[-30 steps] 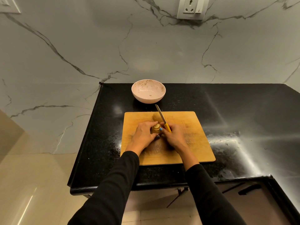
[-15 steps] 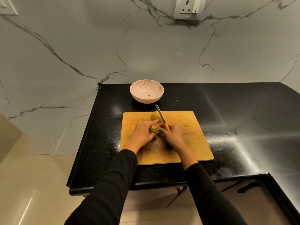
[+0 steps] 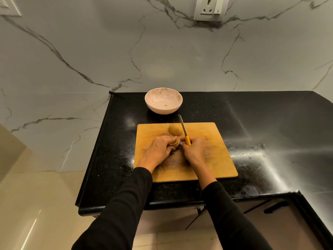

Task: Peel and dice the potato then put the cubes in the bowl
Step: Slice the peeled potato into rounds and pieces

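Potato work is happening on the wooden cutting board (image 3: pixel 212 159), which is lying on the black counter (image 3: pixel 270 123) and bearing both pieces. One potato half (image 3: pixel 175 129) is resting untouched just beyond the hands, to the left of the blade. The other piece, a sliced potato half (image 3: pixel 174 143), is sitting between the two hands, its cuts showing as a stack of slices. The left hand (image 3: pixel 160 150) is curling around that stack from the left, holding the slices together. The right hand (image 3: pixel 193 150) is gripping the yellow handle of the knife (image 3: pixel 184 130), whose blade is pointing away from the grip toward the bowl. To do this step well, the slices probably need keeping squared up and pressed tight before being cut crosswise, with the left fingertips tucked back from the edge, since loose slices could slide apart. The pink bowl (image 3: pixel 163 109) is standing on the counter beyond the board, well past the grip, holding no cubes, only a tiny speck and brownish marks on its inside.
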